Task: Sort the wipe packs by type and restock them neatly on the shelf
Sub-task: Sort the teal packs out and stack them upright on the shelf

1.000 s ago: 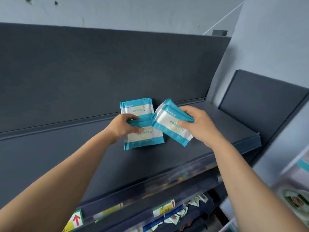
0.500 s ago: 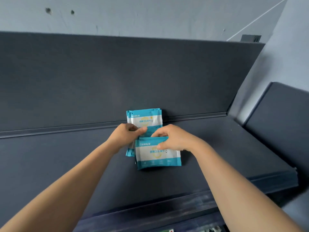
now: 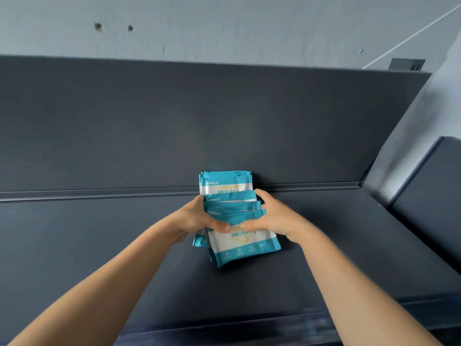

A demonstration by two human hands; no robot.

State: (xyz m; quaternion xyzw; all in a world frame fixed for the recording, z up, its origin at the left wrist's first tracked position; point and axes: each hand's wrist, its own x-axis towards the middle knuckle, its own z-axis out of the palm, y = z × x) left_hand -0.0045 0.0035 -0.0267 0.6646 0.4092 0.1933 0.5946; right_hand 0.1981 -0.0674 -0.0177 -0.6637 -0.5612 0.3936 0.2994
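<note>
Several teal-and-white wipe packs (image 3: 232, 208) stand in a leaning row on the dark shelf (image 3: 99, 245), the rearmost against the back panel. The front pack (image 3: 245, 248) lies tilted toward me with its printed face up. My left hand (image 3: 197, 218) grips the left side of the row, its thumb on the front pack. My right hand (image 3: 272, 216) grips the right side, its thumb meeting the left thumb at the middle. The lower parts of the middle packs are hidden by my hands.
A tall dark back panel (image 3: 174, 126) rises behind the shelf, with a pale wall (image 3: 224, 26) above. A second dark shelf unit (image 3: 429, 196) stands at an angle on the right. The shelf's front lip (image 3: 249, 328) runs along the bottom.
The right hand laid its pack onto the shelf in front of the others. Both hands then closed in on the two sides of the row, pressing the packs together.
</note>
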